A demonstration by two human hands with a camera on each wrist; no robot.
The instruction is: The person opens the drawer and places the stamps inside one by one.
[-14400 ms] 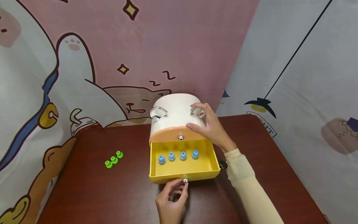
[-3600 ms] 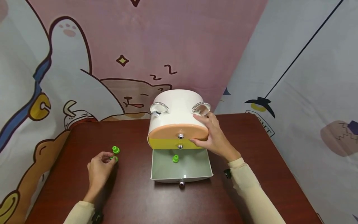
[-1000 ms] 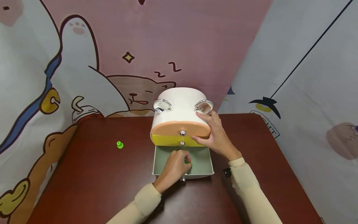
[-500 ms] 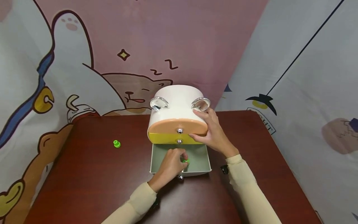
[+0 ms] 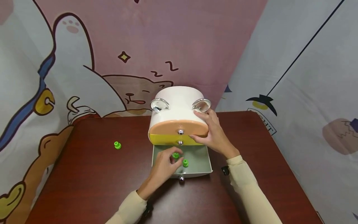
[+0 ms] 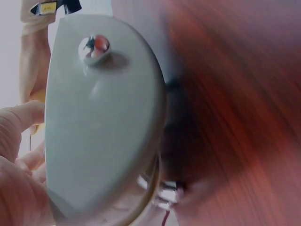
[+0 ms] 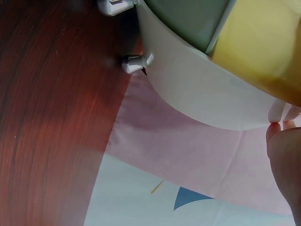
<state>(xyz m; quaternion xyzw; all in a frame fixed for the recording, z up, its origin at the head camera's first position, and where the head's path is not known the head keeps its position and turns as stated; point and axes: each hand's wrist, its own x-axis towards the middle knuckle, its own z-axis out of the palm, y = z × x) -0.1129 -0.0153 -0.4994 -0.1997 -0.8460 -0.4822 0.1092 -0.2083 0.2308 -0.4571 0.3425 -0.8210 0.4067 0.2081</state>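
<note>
A white mini drawer cabinet (image 5: 179, 107) with a rounded top stands on the table, its grey-green bottom drawer (image 5: 197, 155) pulled out. Two small green stepped plastic pegs stand in that drawer: a rear peg (image 5: 175, 155) and a front peg (image 5: 185, 163). Over the drawer's left part is my left hand (image 5: 165, 165), thumb and forefinger curved apart, with no peg pinched between them. My right hand (image 5: 213, 132) grips the cabinet's right side, thumb across the yellow drawer front (image 5: 165, 139). A third green peg (image 5: 117, 145) sits on the table at left.
The closed orange top drawer (image 5: 165, 128) and the yellow one have round silver knobs. Two round mirror-like discs, a left disc (image 5: 160, 104) and a right disc (image 5: 202, 105), stick up on top. The brown wooden table (image 5: 112, 186) meets a cartoon-printed cloth (image 5: 195, 40) behind.
My left hand has let go of the front peg in the bottom drawer and drawn back to the left. Earlier, the yellow drawer with blue pegs was open; now it is closed.
</note>
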